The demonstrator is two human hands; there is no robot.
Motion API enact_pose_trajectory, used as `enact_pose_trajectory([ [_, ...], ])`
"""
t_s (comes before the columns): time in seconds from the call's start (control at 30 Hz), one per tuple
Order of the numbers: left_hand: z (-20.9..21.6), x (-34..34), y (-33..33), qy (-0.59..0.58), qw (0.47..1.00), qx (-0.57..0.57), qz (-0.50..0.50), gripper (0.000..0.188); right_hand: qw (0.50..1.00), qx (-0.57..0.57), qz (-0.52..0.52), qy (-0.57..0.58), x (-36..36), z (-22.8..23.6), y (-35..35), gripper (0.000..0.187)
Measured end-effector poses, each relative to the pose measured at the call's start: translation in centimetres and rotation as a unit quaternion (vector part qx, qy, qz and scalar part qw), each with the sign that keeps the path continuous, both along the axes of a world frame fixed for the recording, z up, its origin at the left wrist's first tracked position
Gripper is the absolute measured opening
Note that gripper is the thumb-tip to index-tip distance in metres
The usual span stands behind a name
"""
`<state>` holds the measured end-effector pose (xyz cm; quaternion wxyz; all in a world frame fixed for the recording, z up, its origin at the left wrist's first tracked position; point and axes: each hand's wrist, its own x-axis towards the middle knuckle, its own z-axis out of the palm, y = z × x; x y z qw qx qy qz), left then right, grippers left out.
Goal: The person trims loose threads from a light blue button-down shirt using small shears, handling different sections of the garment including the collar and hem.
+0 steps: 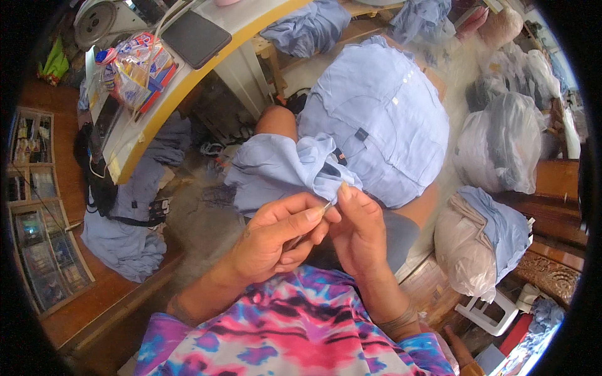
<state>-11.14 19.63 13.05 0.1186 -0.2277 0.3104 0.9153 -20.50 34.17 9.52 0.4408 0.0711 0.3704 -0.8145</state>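
Note:
Between thumb and fingers, my left hand [279, 235] grips a slim metal tool [327, 206] whose tip points at the cloth. Most of that tool is hidden in the palm, so I cannot tell its exact kind. My right hand [360, 229] is closed, pinching the edge of a light blue garment [269, 169] between thumb and finger. The two hands meet at the fingertips, just over my lap. The garment hangs bunched to the left over my leg, with a small dark label [340, 156] showing near the pinched part. Right beyond it lies a large rounded pile of light blue garments [382, 113].
At the upper left stands a yellow-edged table [216, 70] bearing a black tablet-like slab [195, 37] and a plastic bag of packets [135, 66]. Blue cloth [122, 244] lies on the left. Plastic-wrapped bundles [501, 144] and a white stool [489, 313] are on the right.

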Motion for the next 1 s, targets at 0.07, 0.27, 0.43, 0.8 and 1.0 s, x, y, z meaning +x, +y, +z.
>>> enact_pose_trajectory([
  [0.07,0.0,0.0,0.0,-0.001,1.0,0.006,0.001,0.032,1.0,-0.002,0.0,0.002,0.1,-0.1,0.0,0.022],
  [0.27,0.1,-0.1,0.0,-0.003,1.0,0.019,0.003,0.032,0.999,0.013,-0.019,0.034,0.7,-0.5,-0.2,0.023],
  [0.43,0.0,0.0,0.3,-0.003,1.0,0.008,0.014,0.03,0.994,0.065,-0.02,0.081,0.8,-0.4,-0.3,0.026],
  [0.8,-0.2,-0.4,0.7,-0.016,0.999,-0.016,0.028,0.027,0.993,0.067,-0.048,0.089,0.9,-0.9,-0.8,0.031],
  [1.0,-0.1,-0.9,0.5,-0.016,0.999,-0.011,0.029,0.027,0.995,0.056,-0.042,0.064,0.6,-1.1,-0.9,0.031],
])
